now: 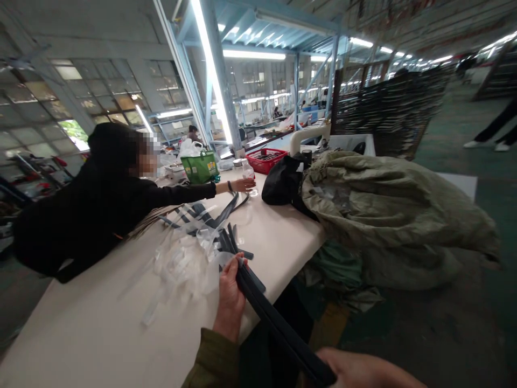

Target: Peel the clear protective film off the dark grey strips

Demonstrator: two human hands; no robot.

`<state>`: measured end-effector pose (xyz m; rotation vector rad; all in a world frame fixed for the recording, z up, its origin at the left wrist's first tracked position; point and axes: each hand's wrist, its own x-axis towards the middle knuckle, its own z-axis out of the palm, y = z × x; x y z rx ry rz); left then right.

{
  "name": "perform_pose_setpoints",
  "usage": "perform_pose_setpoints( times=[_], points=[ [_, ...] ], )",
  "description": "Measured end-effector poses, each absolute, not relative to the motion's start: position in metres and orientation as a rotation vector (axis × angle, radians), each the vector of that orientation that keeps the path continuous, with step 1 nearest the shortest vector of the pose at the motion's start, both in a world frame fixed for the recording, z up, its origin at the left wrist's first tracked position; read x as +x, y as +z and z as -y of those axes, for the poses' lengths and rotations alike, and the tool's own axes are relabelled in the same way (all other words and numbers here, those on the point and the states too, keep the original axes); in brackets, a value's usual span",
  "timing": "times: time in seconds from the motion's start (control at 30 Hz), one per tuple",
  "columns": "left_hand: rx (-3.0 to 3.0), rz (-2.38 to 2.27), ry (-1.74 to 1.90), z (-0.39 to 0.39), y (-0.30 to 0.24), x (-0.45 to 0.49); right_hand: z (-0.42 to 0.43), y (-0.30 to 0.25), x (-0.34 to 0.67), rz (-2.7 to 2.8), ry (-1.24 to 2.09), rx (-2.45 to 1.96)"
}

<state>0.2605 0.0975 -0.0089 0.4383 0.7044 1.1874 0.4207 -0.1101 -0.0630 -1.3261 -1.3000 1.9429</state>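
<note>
A long dark strip (278,323), perhaps a belt or strap and looking doubled, runs slantwise across the front of the table. My left hand (232,283) is closed around its far end, thumb on top, and a piece of translucent film shows beside the fingers. At the bottom edge of the view, my right hand (359,369) grips the near end; most of its fingers are hidden. Just beyond my left hand, more dark strips (210,215) lie in a loose, crossing heap. Crumpled translucent plastic film (181,264) is piled left of them.
Across the pale table (100,328), a co-worker in black (100,199) leans in, one hand (243,185) reaching beside a clear jar (247,170). Farther back are a green bag (200,166) and red basket (266,160). A black bag (280,180) and large olive sack (404,199) border the right.
</note>
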Motion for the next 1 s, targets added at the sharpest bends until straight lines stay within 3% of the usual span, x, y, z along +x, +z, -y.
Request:
perform_pose_setpoints(
  times=[0.1, 0.33, 0.53, 0.83, 1.0],
  points=[
    [0.545, -0.769, 1.159, -0.082, -0.009, 0.262, 0.058, -0.042, 0.399, 1.082, 2.109, -1.054],
    [0.738, -0.766, 0.879, -0.056, 0.005, 0.244, -0.024, -0.001, 0.364, 0.96, 1.845, -0.988],
    [0.388, -0.796, 1.212, -0.059, 0.008, 0.199, 0.016, -0.01, 0.371, 0.991, 1.717, -1.021],
    [0.115, -0.926, 1.147, -0.027, 0.017, 0.164, 0.099, -0.018, 0.376, 1.097, 1.707, -1.174],
    [0.118, -0.864, 1.135, -0.022, 0.02, 0.166, 0.115, -0.019, 0.371, 1.235, 1.515, -1.291]
  ],
)
